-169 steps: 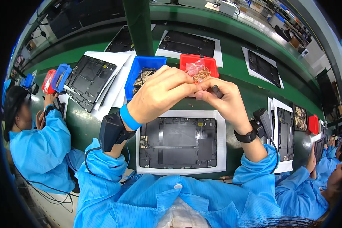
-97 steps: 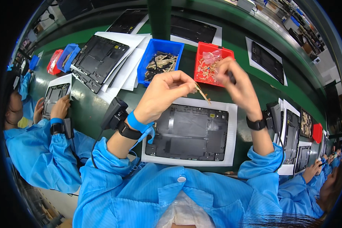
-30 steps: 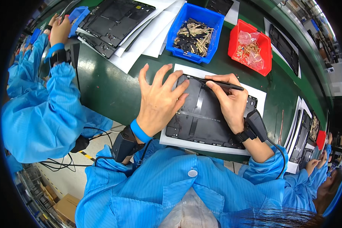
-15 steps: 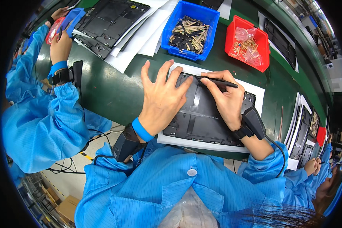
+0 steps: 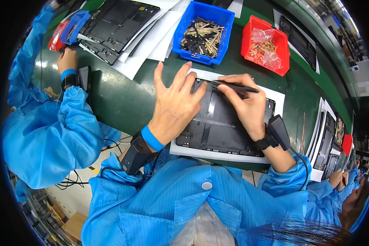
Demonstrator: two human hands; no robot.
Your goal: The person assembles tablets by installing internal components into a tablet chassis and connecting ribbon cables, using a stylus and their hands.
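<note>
In front of me a flat black device housing (image 5: 223, 133) lies on white sheets, its inner side up with small fittings along its edges. My left hand (image 5: 175, 102) is spread over its upper left corner, with the index and thumb tips at the far edge. My right hand (image 5: 250, 104) pinches a slim black tool (image 5: 244, 87) that looks like tweezers, held almost level. Its thin tip points left at the far edge of the housing, close to my left fingertips. Whether the tip grips a small part is too fine to tell.
Beyond the housing stand a blue bin (image 5: 211, 60) of black and tan strips and a red bin (image 5: 286, 61) of small pieces and clear plastic. Stacked housings (image 5: 119, 24) with paper lie at far left. A co-worker's hand (image 5: 67, 60) is left; other workers sit right.
My hands stay at the far edge of the housing; the right one and its tool have shifted very slightly. At left, the co-worker's hand has drawn down from beside the small blue bin.
</note>
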